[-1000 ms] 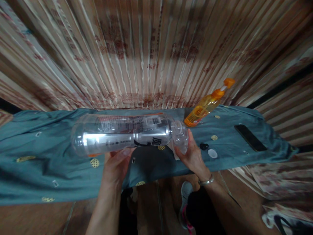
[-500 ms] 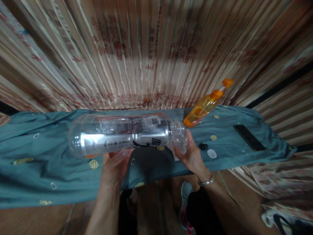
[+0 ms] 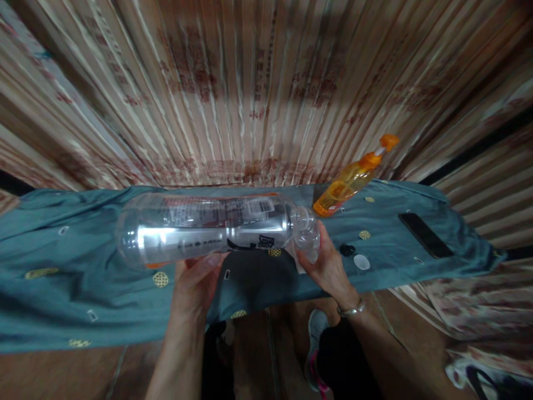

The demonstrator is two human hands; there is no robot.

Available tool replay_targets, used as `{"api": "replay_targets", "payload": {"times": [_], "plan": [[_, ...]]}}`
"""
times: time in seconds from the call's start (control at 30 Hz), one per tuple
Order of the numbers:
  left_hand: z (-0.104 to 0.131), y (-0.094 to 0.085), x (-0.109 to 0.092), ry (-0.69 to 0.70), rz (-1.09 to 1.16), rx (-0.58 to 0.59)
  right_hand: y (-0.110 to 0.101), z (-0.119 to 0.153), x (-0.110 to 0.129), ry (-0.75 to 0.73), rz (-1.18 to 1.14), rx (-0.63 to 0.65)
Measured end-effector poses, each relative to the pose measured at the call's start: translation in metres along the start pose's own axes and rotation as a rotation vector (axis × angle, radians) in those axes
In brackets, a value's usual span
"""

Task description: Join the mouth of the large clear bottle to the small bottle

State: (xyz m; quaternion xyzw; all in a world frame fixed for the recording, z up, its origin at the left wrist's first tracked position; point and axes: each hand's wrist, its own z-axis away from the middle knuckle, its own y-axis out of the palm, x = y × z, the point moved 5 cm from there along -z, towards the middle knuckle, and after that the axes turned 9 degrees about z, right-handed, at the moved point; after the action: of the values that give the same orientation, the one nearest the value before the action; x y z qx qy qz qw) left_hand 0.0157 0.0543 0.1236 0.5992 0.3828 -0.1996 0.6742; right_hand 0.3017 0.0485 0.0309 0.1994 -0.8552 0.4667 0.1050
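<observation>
A large clear plastic bottle with a printed label lies sideways in the air above the cloth, its narrow end to the right. My left hand is closed on its underside, thumb along the near side and fingers hidden behind. At the narrow end my right hand grips a clear, rounded plastic part. Whether that part is the bottle's own neck or a separate small container pressed against it, I cannot tell. Something white and thin, like tissue, shows beside my right fingers.
A teal patterned cloth covers the narrow table. An orange pump bottle stands behind my right hand. To the right lie a small black cap-like piece, a white disc and a dark phone. A pleated curtain hangs behind.
</observation>
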Motion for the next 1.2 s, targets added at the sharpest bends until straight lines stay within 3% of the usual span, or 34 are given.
{"api": "replay_targets", "payload": {"times": [1.2], "plan": [[0.0031,0.0083,-0.0048,0.003,0.017,0.0,0.0003,-0.0003,-0.0007,0.003,0.007,-0.021]]}}
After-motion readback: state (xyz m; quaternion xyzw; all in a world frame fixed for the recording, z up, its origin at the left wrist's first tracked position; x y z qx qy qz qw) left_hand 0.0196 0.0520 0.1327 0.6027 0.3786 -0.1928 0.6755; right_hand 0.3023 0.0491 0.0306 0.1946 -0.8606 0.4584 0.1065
